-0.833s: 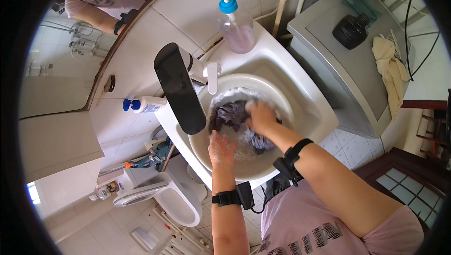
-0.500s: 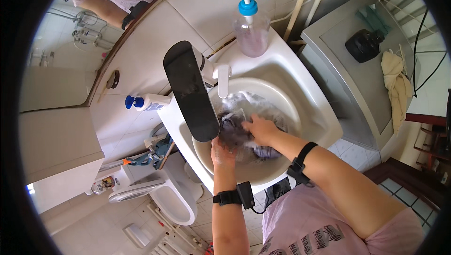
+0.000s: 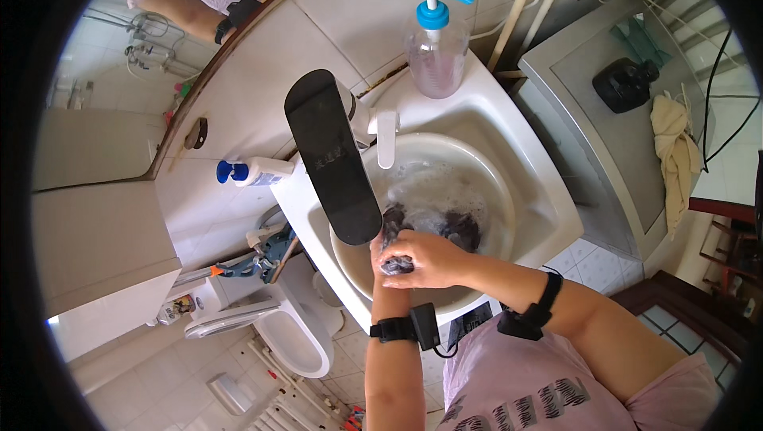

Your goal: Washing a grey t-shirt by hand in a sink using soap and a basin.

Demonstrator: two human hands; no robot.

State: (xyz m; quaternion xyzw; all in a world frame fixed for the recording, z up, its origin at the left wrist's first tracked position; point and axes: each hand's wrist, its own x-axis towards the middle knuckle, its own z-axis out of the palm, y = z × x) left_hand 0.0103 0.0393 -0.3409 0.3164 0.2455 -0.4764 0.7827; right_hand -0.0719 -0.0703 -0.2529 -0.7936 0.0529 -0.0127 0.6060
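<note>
A dark, wet cloth point(image 3: 461, 231) lies partly in soapy water inside a round off-white basin point(image 3: 511, 201), which sits in the white sink point(image 3: 556, 212). My right hand point(image 3: 427, 259) is closed around a bunched, sudsy part of the cloth at the basin's near left. Pressed up against it, my left hand point(image 3: 379, 255) holds the same bunch. The faucet's long black top point(image 3: 332, 157) and my right hand cover most of the left fingers. A white faucet lever point(image 3: 387, 139) stands above the basin's far rim.
A clear pump bottle with blue top point(image 3: 435, 54) stands on the sink's far corner. A white bottle with blue cap point(image 3: 254, 171) lies near its left edge. To the right is a grey cabinet point(image 3: 556, 97) bearing a black bottle point(image 3: 624, 85) and beige cloth point(image 3: 674, 157). A toilet point(image 3: 298, 344) is lower left.
My right hand has moved left and nearer to meet my left hand, bringing bunched cloth with it. The view has shifted slightly.
</note>
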